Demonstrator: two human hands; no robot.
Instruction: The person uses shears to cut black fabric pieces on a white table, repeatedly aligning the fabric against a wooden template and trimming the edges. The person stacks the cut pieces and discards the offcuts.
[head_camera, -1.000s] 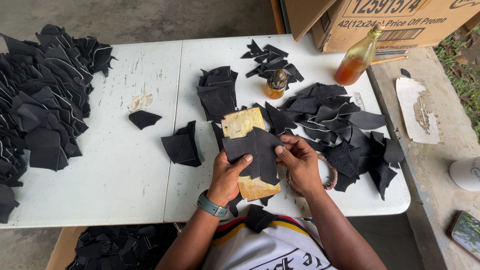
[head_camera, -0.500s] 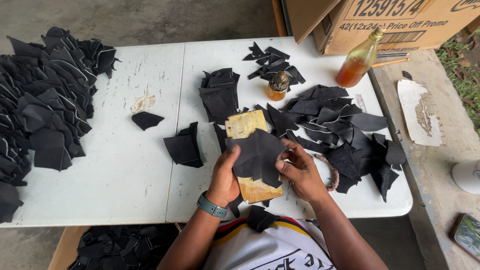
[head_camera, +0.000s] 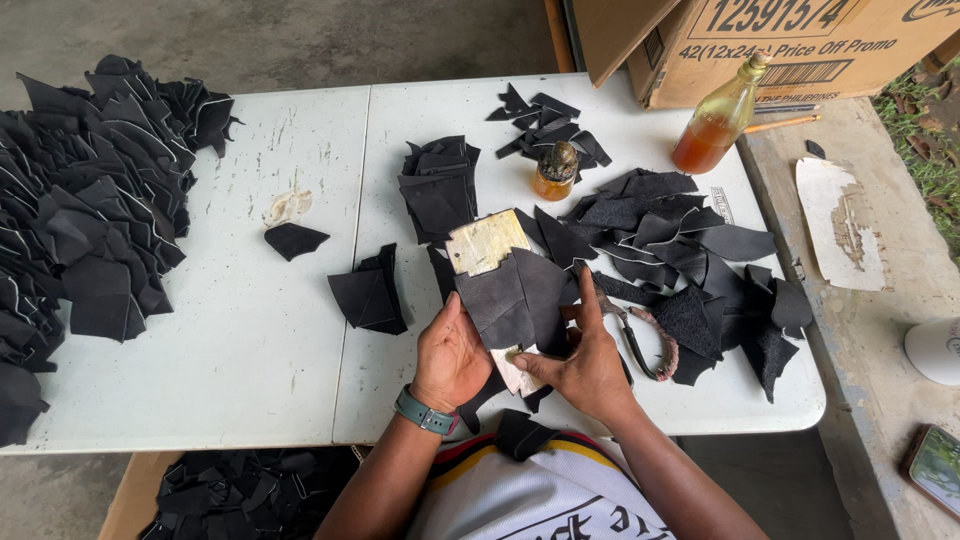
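My left hand and my right hand both hold black leather pieces over a pale, glue-stained board at the front of the white table. The left thumb presses the left piece; the right fingers pinch the lower edge of the right piece. A watch sits on my left wrist. The board's lower part is hidden under the leather and my hands.
A big heap of black pieces covers the table's left end, another pile lies right. Smaller stacks, a small glue jar, an amber bottle, scissors, a cardboard box.
The leather pieces have been shifted slightly on the board; my right hand has moved lower, to the bottom edge. The left hand stays in place.
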